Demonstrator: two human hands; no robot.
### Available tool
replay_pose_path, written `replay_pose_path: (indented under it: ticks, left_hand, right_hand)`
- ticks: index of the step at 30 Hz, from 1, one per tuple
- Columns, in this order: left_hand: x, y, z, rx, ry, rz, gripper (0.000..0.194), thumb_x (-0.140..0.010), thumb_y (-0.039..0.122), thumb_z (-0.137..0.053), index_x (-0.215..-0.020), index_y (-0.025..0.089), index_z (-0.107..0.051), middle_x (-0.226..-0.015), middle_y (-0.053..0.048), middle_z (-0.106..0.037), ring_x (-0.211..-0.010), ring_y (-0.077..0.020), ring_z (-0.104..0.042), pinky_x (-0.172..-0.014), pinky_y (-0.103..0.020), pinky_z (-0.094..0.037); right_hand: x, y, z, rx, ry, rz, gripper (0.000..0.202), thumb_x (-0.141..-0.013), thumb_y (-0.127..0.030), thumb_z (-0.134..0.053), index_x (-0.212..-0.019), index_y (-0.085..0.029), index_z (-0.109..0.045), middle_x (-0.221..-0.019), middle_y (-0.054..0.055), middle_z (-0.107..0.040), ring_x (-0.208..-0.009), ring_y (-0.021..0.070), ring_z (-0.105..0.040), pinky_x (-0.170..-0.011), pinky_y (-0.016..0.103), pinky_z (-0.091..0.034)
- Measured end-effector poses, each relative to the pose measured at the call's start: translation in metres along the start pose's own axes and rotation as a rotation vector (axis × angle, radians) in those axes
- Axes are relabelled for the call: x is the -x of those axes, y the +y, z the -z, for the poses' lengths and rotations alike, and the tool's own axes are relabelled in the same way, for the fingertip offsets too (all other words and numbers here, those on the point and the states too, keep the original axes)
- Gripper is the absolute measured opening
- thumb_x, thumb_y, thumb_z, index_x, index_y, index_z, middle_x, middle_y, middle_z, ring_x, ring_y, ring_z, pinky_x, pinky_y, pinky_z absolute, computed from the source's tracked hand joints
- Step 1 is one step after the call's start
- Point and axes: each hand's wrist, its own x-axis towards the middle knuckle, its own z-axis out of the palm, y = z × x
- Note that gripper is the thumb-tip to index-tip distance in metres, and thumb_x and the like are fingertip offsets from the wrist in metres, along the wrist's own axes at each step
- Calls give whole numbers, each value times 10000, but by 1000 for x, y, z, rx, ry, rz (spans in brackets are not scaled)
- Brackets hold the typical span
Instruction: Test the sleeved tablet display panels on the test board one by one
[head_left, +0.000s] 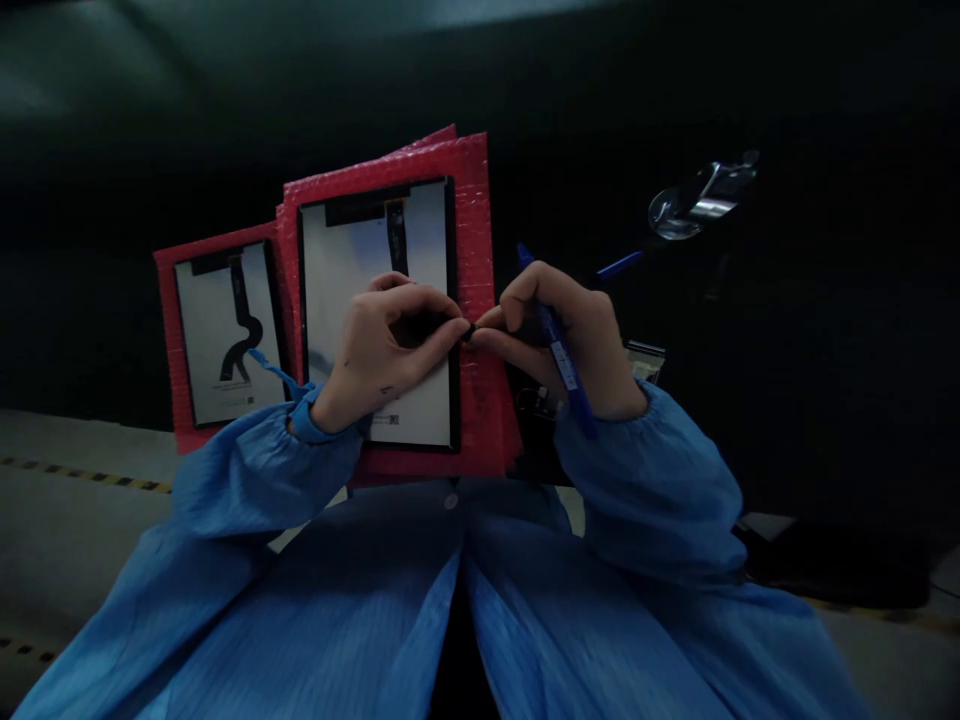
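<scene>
A display panel point(427, 400) with a pale back and black frame lies on red bubble wrap point(480, 400) in front of me. Its dark flex cable point(397, 235) runs down from the top and disappears behind my left hand point(394, 340). The thumb and finger of that hand pinch a small dark piece point(469, 331) over the panel's right edge; whether it is the cable's end, I cannot tell. My right hand point(574, 330) meets it there, fingertips pinched at the same piece. A blue pen point(561, 355) is also tucked through my right hand, pointing up and away.
Left of the panel, a second display panel point(217, 360) with a curved flex cable lies on red bubble wrap. On the dark table to the right are a blue stick-like item point(619, 265) and a clear shiny object point(701, 200). A small item point(645, 358) shows beside my right wrist.
</scene>
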Motion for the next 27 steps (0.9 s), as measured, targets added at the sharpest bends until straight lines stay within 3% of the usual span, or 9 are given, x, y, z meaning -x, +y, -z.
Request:
replay_pose_path:
  ticks: [10, 14, 17, 21, 27]
  left_hand:
    - [1, -1, 1, -7, -51, -22, 89, -825, 255, -706, -754, 204, -691, -692, 38, -706, -599, -120, -560, -901, -383, -438]
    - [0, -1, 2, -11, -58, -20, 84, -828, 242, -699, -758, 196, -699, -679, 39, -701, -602, -120, -563, -914, -384, -434]
    - [0, -1, 2, 6, -45, 4, 85, -828, 247, -699, -767, 189, -709, -700, 19, -712, -644, -138, -589, -877, -383, -454]
    - [0, -1, 3, 26, -22, 19, 107, -829, 266, -709, -767, 179, -717, -720, -8, -721, -679, -153, -607, -821, -375, -472]
    - [-2, -2, 0, 26, -44, 36, 119, -838, 281, -705, -780, 178, -715, -732, -16, -720, -682, -159, -623, -806, -375, -499]
  right_hand:
    - [1, 5, -2, 12, -69, 54, 293, -906, -385, -723, -870, -217, -485, -866, -10, -655, -747, 123, -640, -685, 245, -561]
    - [2, 10, -10, 31, 8, 61, 312, -917, -396, -697, -840, -224, -448, -853, -24, -617, -704, 116, -599, -673, 267, -563]
    - [1, 10, -11, -9, 19, 68, 327, -920, -416, -695, -841, -229, -439, -859, -19, -597, -743, 131, -607, -693, 284, -570]
    - [-3, 6, -3, -74, -57, 21, 282, -947, -427, -662, -896, -238, -459, -877, -11, -600, -779, 144, -620, -716, 291, -570]
    - [-4, 9, -2, -50, -51, 22, 212, -971, -340, -619, -892, -240, -449, -847, -20, -601, -726, 129, -590, -660, 267, -535]
